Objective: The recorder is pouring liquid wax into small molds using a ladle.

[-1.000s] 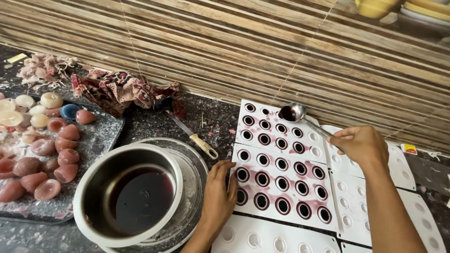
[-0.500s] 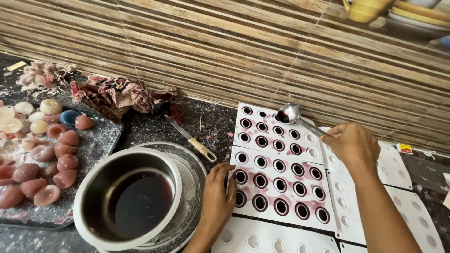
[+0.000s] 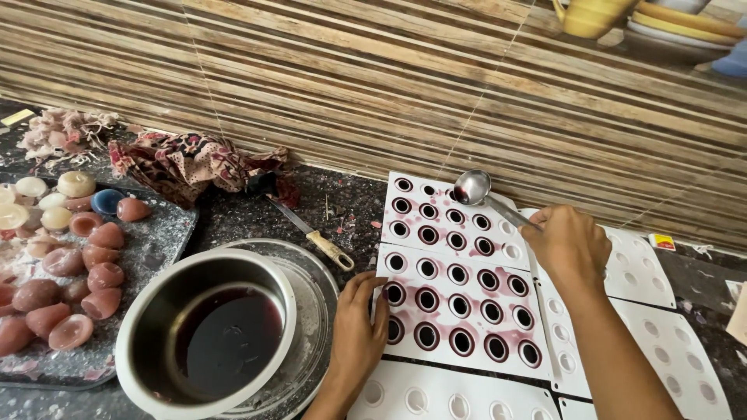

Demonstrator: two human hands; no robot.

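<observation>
right hand (image 3: 570, 245) grips a tilted ladle (image 3: 472, 187) over the mould (image 3: 451, 257); left hand (image 3: 359, 320) lies flat, steadying its edge.

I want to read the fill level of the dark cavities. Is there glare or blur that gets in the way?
Head view: sharp overall, soft even light. The ladle in the right hand shows a bright highlight; the white mould holds dark wells without glare. The steel bowl rim shines mildly.
</observation>
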